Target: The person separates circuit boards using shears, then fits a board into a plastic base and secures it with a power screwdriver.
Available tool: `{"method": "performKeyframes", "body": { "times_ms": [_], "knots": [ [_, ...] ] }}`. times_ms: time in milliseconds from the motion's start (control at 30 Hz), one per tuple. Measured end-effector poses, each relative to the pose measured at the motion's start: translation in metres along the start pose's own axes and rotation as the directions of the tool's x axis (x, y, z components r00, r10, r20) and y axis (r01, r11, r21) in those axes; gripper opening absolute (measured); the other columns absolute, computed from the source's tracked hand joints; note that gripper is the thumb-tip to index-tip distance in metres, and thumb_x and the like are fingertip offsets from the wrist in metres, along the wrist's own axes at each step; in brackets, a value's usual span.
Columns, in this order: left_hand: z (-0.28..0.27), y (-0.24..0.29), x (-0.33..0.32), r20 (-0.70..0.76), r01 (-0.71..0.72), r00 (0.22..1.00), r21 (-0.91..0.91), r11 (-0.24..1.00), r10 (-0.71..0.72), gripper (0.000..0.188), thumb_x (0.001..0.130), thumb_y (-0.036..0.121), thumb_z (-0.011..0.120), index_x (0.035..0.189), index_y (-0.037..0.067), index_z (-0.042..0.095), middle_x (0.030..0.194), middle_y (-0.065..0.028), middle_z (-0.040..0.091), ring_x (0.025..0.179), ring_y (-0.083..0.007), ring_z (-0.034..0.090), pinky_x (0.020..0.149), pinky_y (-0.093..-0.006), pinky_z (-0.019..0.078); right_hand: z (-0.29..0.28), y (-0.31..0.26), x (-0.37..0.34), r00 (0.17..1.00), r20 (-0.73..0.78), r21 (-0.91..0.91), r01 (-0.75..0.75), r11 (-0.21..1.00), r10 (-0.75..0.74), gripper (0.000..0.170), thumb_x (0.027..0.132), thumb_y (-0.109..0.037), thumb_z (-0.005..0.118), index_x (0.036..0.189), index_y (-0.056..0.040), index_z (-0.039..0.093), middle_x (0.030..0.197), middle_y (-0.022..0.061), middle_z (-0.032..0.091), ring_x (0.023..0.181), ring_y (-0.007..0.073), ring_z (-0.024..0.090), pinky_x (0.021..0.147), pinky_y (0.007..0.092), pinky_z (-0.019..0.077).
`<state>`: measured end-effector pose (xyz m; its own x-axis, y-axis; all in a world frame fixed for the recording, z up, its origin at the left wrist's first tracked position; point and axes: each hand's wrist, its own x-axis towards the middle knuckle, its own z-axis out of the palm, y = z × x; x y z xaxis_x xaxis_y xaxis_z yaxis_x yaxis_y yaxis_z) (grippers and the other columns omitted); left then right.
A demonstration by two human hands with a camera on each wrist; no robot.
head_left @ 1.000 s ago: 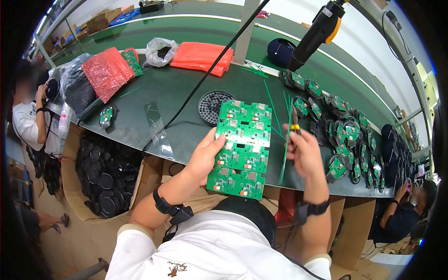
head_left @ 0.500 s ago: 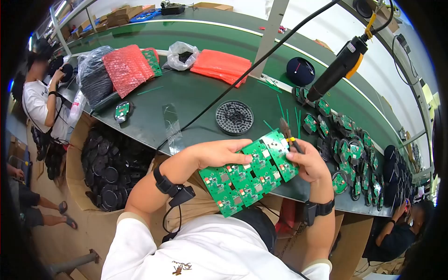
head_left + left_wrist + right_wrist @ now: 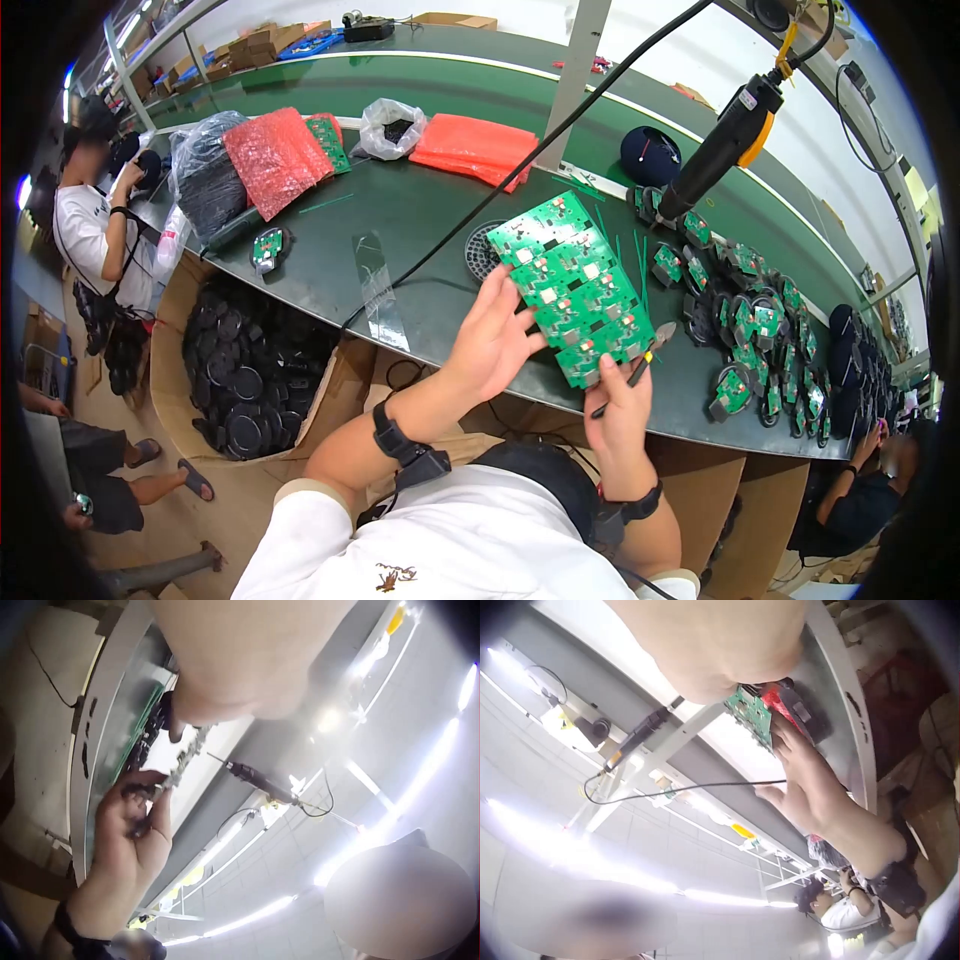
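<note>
A green panel of joined circuit boards (image 3: pixel 572 285) is held tilted over the table's near edge in the head view. My right hand (image 3: pixel 618 415) pinches its lower corner, thumb on the face. That same hand also holds pliers (image 3: pixel 640 368) with dark handles and a yellow band, their metal head pointing up and right past the panel. My left hand (image 3: pixel 492 345) is at the panel's left edge, fingers spread and fingertips at the edge. In the right wrist view, the left hand (image 3: pixel 810 784) has its thumb away from the panel (image 3: pixel 751 716) and its fingers behind it.
A round dish of small black parts (image 3: pixel 482 252) is partly behind the panel. Assembled units with green boards (image 3: pixel 755 320) crowd the right. A power screwdriver (image 3: pixel 725 145) hangs above. Green strips (image 3: pixel 642 262), red bubble bags (image 3: pixel 275 160) and a box of black discs (image 3: pixel 245 380) surround the work.
The panel has turned and tilted up. My left hand has loosened its thumb grip and slid to the edge, while the right hand has moved to the lower corner. The green strip has left the right hand.
</note>
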<state>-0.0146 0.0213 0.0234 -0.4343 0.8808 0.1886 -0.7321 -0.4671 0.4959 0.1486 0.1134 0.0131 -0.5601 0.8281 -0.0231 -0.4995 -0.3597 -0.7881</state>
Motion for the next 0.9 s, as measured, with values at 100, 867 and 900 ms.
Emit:
{"method": "performKeyframes", "body": {
  "times_ms": [100,867,900],
  "knots": [
    [0.003,-0.014,0.015,-0.274,-0.049,0.959,0.112,0.992,0.078,0.062,0.113,0.022,0.052,0.164,0.017,0.018,0.155,-0.0101,0.047,0.139,-0.0273,0.051,0.112,-0.0541,0.0469,0.008,0.012,-0.016,0.996,-0.039,-0.107,0.072,0.992,-0.077,0.053,0.099,0.006,0.065,0.146,-0.004,0.043,0.137,0.0108,0.06,0.118,0.021,0.063,0.097,0.0365,0.0532],
    [-0.015,0.018,0.039,0.026,-0.206,0.942,0.834,0.512,0.336,0.053,0.102,0.002,0.063,0.153,0.002,0.047,0.141,-0.0071,0.057,0.109,-0.0103,0.059,0.093,-0.0261,0.0506,-0.027,-0.054,-0.037,0.923,0.175,-0.538,-0.201,0.818,0.342,0.042,0.097,0.0,0.07,0.138,0.002,0.061,0.099,-0.0012,0.062,0.087,0.0058,0.055,0.078,0.0229,0.0451],
    [-0.016,0.018,0.039,0.051,-0.239,0.933,0.83,0.504,0.357,0.052,0.102,0.002,0.063,0.151,0.002,0.048,0.141,-0.0071,0.057,0.11,-0.0103,0.059,0.093,-0.0259,0.0499,-0.026,-0.055,-0.038,0.917,0.174,-0.562,-0.206,0.801,0.359,0.042,0.097,0.0,0.07,0.137,0.0021,0.061,0.099,-0.0015,0.062,0.09,0.0057,0.055,0.081,0.0228,0.0447]
  ]
}}
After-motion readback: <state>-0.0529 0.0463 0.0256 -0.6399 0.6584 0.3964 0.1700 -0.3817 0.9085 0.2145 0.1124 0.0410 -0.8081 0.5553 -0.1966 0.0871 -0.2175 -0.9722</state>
